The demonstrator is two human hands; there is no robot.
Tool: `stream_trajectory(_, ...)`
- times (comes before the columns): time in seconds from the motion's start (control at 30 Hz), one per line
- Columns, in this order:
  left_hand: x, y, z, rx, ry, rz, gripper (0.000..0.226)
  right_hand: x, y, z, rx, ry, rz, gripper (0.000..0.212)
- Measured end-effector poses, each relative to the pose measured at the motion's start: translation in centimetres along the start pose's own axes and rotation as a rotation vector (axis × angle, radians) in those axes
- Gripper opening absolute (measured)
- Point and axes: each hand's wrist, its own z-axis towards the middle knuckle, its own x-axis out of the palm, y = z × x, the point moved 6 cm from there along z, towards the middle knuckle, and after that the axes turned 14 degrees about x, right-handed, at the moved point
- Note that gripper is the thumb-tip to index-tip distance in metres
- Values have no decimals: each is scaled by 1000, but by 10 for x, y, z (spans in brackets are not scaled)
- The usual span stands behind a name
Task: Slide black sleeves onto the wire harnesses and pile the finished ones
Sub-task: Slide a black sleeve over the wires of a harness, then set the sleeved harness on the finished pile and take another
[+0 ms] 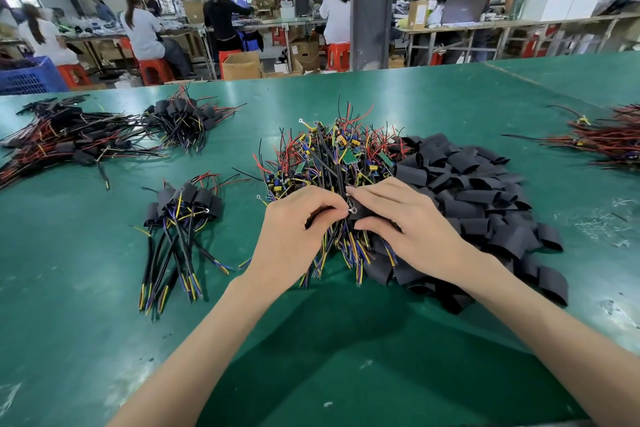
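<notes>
Both hands are over the near edge of the big tangle of bare harnesses (332, 156) in the middle of the green table (346, 340). My left hand (298, 218) has its fingers curled in, pinching one harness (317, 218) by its wires. Its little ring terminal (352, 209) sticks out right at my fingertips. My right hand (405, 218) grips a black sleeve (362, 211) between thumb and fingers, and the sleeve's end touches that ring terminal (can't tell how far in the wires are, my fingers cover it).

The heap of loose sleeves (478, 191) lies just beside the tangle on my right, touching it, and spreads out under my right wrist.

The finished pile (187, 204) sits off to my left, apart from the tangle – sleeved ends away from me, yellow and blue tails fanned toward me. Two more sleeved piles lie farther back on the left, a small one (183, 118) and a long messy one (62, 135) near the table's left edge. At the far right there's another bunch of red wires (609, 139).

Past the table, people sit on red stools (156, 71) at other benches – there's a blue crate (27, 76) and a laptop (464, 7) too.
</notes>
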Motion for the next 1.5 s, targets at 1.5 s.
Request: stream_trajectory(1.5, -72, 87, 17, -512, -40, 671, 20, -31, -138, -13, 807, 410, -561, 37)
